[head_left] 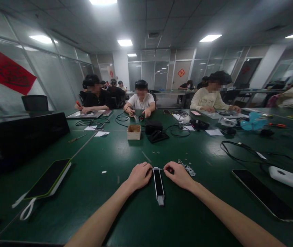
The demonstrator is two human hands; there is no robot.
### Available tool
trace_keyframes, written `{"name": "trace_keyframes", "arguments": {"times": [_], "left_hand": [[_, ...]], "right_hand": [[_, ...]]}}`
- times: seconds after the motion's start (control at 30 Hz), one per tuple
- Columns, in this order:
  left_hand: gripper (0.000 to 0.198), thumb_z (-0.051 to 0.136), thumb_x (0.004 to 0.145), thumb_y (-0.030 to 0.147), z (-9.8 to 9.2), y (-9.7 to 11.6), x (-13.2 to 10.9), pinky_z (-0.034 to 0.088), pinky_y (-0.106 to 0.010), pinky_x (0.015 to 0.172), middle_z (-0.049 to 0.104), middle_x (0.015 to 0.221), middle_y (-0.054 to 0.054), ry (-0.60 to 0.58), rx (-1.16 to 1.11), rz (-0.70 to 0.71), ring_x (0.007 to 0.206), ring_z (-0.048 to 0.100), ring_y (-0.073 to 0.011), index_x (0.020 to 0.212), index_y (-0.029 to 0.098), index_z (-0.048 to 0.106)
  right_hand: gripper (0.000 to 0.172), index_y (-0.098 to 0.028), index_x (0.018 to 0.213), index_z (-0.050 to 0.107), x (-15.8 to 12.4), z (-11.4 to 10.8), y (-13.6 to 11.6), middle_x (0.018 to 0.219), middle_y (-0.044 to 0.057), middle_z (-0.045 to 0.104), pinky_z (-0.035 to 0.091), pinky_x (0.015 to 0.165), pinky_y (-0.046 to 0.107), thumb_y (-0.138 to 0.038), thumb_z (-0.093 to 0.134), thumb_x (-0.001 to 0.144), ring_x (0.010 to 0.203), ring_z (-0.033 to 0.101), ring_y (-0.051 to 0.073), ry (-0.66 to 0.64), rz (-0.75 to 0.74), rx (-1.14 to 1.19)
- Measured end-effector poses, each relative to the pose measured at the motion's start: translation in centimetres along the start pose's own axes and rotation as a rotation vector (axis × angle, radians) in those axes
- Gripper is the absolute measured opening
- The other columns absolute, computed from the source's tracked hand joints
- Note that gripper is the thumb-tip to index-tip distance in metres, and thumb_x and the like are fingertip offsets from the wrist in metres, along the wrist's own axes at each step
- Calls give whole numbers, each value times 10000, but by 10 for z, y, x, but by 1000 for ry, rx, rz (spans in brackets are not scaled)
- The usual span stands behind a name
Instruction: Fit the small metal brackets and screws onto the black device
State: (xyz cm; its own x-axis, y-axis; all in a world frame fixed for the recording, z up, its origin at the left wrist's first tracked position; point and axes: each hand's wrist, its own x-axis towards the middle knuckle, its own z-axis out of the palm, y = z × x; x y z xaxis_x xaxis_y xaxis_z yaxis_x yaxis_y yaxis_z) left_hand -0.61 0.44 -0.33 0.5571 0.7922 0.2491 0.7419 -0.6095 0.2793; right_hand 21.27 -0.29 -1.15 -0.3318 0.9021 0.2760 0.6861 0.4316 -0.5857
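A narrow black-and-white oblong device [158, 185] lies lengthwise on the green table mat [126, 209], its short end pointing towards me. My left hand [139, 176] and my right hand [178, 175] rest on either side of it. The fingertips of both hands meet its far end and seem to pinch it there, though the grip is small and hard to see. A scatter of small metal parts [187, 168] lies just beyond my right hand.
A dark tablet in a green case [48, 178] lies to my left. A black phone [266, 195], a white power strip [290, 180] and a black cable [239, 152] lie to my right. A cardboard box [133, 132] stands ahead, and several seated co-workers [141, 99] work across the table.
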Motion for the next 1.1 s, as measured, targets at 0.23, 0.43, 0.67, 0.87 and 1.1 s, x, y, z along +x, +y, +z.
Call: {"name": "trace_keyframes", "arguments": {"times": [0.23,0.43,0.67,0.87,1.1], "left_hand": [[182,398,907,211,-1,1,1,431,-270,720,589,900,-43,-26,2,2,805,571,-168,953,183,572],[174,404,905,210,0,0,1,432,-266,707,588,891,-38,-16,6,2,788,571,-163,956,185,569],[166,419,891,198,2,-2,2,434,-273,732,592,892,-41,-11,18,13,818,574,-173,953,190,572],[161,428,885,197,4,-2,2,439,-272,721,594,889,-37,-6,39,8,803,574,-172,951,193,575],[177,410,893,205,1,-1,1,441,-268,724,596,895,-40,-15,41,1,803,577,-170,960,193,573]], "right_hand": [[128,-168,866,620,0,-2,0,861,39,620,470,706,294,-252,531,830,775,566,154,-7,-11,9],[138,-173,887,622,-1,-1,2,876,36,620,469,700,296,-263,530,837,771,568,151,-19,-5,-2],[132,-175,891,627,0,-1,2,862,33,629,462,706,301,-256,553,817,767,565,157,-2,-10,-1],[158,-184,896,630,0,0,3,870,32,629,472,713,305,-297,538,833,783,568,157,-25,-2,13],[221,-173,1027,604,0,-1,-2,983,59,600,481,777,317,-202,518,826,861,565,167,-15,-14,-18]]}}
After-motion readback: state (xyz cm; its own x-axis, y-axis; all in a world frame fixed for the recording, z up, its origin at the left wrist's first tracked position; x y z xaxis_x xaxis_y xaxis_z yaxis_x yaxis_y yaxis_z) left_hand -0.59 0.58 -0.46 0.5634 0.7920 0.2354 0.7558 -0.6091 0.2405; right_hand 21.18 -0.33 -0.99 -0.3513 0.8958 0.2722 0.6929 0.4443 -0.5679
